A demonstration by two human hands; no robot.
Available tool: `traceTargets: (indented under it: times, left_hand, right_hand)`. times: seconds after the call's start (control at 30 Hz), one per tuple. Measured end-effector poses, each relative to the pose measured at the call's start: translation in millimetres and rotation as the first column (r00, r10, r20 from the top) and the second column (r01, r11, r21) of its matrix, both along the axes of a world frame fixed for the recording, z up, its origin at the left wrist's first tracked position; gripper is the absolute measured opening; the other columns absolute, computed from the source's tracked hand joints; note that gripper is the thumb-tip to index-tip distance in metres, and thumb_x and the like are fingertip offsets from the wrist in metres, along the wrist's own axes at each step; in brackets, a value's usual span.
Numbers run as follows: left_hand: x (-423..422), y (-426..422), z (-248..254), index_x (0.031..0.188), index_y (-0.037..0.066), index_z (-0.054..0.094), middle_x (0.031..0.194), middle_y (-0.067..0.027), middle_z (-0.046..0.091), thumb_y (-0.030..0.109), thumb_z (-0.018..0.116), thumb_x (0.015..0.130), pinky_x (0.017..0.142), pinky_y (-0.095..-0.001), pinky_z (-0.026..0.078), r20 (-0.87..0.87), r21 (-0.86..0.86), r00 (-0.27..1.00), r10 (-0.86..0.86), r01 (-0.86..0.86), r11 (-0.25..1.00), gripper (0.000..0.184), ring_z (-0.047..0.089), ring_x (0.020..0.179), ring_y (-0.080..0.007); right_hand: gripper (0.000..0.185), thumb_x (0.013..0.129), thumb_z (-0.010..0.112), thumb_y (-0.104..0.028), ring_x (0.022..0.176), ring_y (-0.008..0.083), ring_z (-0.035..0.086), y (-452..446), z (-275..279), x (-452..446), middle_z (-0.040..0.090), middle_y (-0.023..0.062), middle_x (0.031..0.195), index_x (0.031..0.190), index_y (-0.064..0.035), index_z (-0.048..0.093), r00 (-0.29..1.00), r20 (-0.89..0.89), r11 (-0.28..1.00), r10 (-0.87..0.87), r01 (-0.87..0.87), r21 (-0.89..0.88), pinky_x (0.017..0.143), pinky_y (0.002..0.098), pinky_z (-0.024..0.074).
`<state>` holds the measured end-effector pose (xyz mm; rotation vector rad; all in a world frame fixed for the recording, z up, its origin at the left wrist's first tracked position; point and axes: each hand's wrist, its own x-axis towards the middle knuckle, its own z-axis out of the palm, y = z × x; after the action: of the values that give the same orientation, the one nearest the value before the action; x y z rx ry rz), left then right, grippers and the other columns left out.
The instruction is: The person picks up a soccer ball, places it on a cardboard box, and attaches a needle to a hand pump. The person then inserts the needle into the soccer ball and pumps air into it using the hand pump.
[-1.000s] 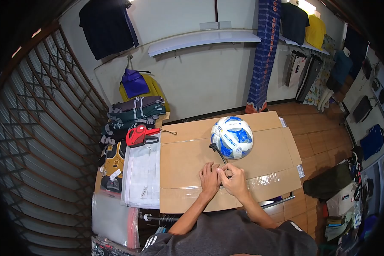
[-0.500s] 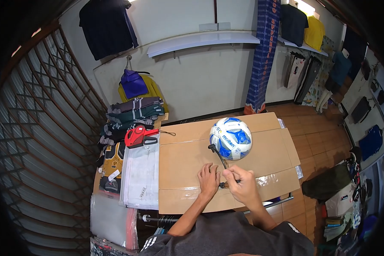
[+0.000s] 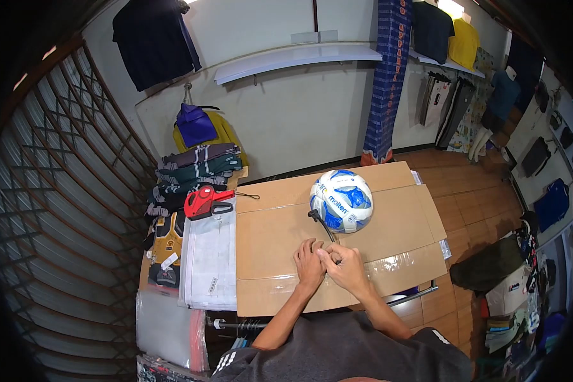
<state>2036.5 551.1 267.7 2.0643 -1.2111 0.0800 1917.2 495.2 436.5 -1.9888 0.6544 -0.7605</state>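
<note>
Near the front of the cardboard sheet (image 3: 280, 232), my left hand (image 3: 309, 261) rests with its fingers bent, beside my right hand. My right hand (image 3: 342, 266) is closed in a pinch against the left fingertips; what it grips is hidden. A thin black tool (image 3: 323, 225) with a knobbed head runs from the ball's lower left side down towards my hands, its lower end hidden by them. The white and blue ball (image 3: 342, 201) sits on the cardboard beyond my hands.
Left of the cardboard lie a red and black tape dispenser (image 3: 204, 202), a white package (image 3: 209, 261) and stacked folded clothes (image 3: 200, 167). A metal rail (image 3: 414, 295) shows at the front edge. A blue printed column (image 3: 386, 95) stands behind.
Half a second ago my right hand was further right, apart from the left; it has come back against the left fingers. The view has shifted slightly.
</note>
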Motion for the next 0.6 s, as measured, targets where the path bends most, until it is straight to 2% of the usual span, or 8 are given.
traceTargets:
  times: [0.13, 0.23, 0.33, 0.43, 0.47, 0.57, 0.6]
  left_hand:
    - [0, -1, 0, 0.133, 0.008, 0.068, 0.145, -0.0163, 0.059, 0.022, 0.07, 0.099, 0.118, -0.0555, 0.033, -0.004, 0.015, 1.0, 0.015, -0.015, 1.0, 0.037, 0.048, 0.144, -0.0366]
    - [-1, -1, 0, 0.133, 0.009, 0.068, 0.145, -0.0163, 0.059, 0.022, 0.072, 0.098, 0.118, -0.0552, 0.033, 0.008, 0.023, 1.0, 0.022, -0.022, 1.0, 0.037, 0.048, 0.144, -0.0367]
    - [-1, 0, 2, 0.133, 0.008, 0.068, 0.145, -0.0164, 0.059, 0.022, 0.072, 0.098, 0.117, -0.0551, 0.034, 0.012, 0.024, 1.0, 0.022, -0.022, 0.999, 0.037, 0.048, 0.143, -0.0367]
    - [-1, -1, 4, 0.133, 0.008, 0.068, 0.144, -0.0164, 0.059, 0.022, 0.071, 0.099, 0.117, -0.0549, 0.034, 0.016, 0.028, 1.0, 0.016, -0.017, 0.999, 0.037, 0.049, 0.143, -0.0367]
    - [-1, -1, 5, 0.133, 0.008, 0.068, 0.144, -0.0163, 0.059, 0.022, 0.07, 0.099, 0.116, -0.0548, 0.034, 0.02, 0.03, 1.0, 0.016, -0.017, 0.999, 0.036, 0.049, 0.142, -0.0366]
    - [0, -1, 0, 0.133, 0.008, 0.069, 0.144, -0.0163, 0.059, 0.023, 0.068, 0.1, 0.116, -0.0548, 0.035, 0.041, 0.003, 0.999, 0.015, -0.015, 1.0, 0.036, 0.049, 0.142, -0.0366]
    - [-1, -1, 0, 0.133, 0.008, 0.069, 0.144, -0.0164, 0.059, 0.023, 0.068, 0.1, 0.116, -0.0548, 0.034, 0.033, 0.004, 0.999, 0.017, -0.017, 1.0, 0.036, 0.049, 0.142, -0.0366]
  right_hand:
    - [0.021, 0.103, 0.074, -0.015, 0.057, 0.0091, 0.06, 3, 53, -15, 0.068, 0.0149, 0.064, 0.095, 0.0045, 0.074, 0.999, 0.042, 1.0, 0.009, -0.008, -0.013, 0.055, 0.0323, 0.0477]
    - [0.022, 0.103, 0.074, -0.014, 0.058, 0.007, 0.057, 8, 95, -41, 0.066, 0.0139, 0.064, 0.094, 0.0051, 0.073, 0.995, 0.078, 0.996, 0.057, -0.062, 0.062, 0.054, 0.0318, 0.0463]
    - [0.023, 0.103, 0.074, -0.014, 0.057, 0.0056, 0.053, 6, 87, -33, 0.063, 0.0124, 0.061, 0.091, 0.005, 0.072, 0.991, 0.13, 0.999, 0.028, -0.032, 0.033, 0.053, 0.0316, 0.0442]
    - [0.023, 0.103, 0.075, -0.015, 0.055, 0.006, 0.051, 1, 52, -10, 0.062, 0.0116, 0.06, 0.091, 0.0044, 0.072, 0.992, 0.125, 0.999, -0.03, 0.028, 0.016, 0.051, 0.032, 0.0427]
    - [0.025, 0.102, 0.076, -0.016, 0.053, 0.0071, 0.051, 0, 45, -5, 0.062, 0.0111, 0.058, 0.088, 0.0039, 0.071, 0.992, 0.123, 0.999, -0.037, 0.041, -0.028, 0.05, 0.0325, 0.0421]
    - [0.029, 0.102, 0.077, -0.017, 0.051, 0.0085, 0.054, 0, 18, 4, 0.063, 0.0129, 0.059, 0.083, 0.0035, 0.069, 0.992, 0.115, 0.999, -0.046, 0.046, -0.003, 0.05, 0.0327, 0.0423]
    - [0.027, 0.102, 0.077, -0.019, 0.05, 0.0169, 0.056, 0, 14, 4, 0.063, 0.0148, 0.06, 0.086, 0.0016, 0.071, 0.993, 0.097, 0.998, -0.062, 0.063, -0.012, 0.05, 0.0351, 0.043]
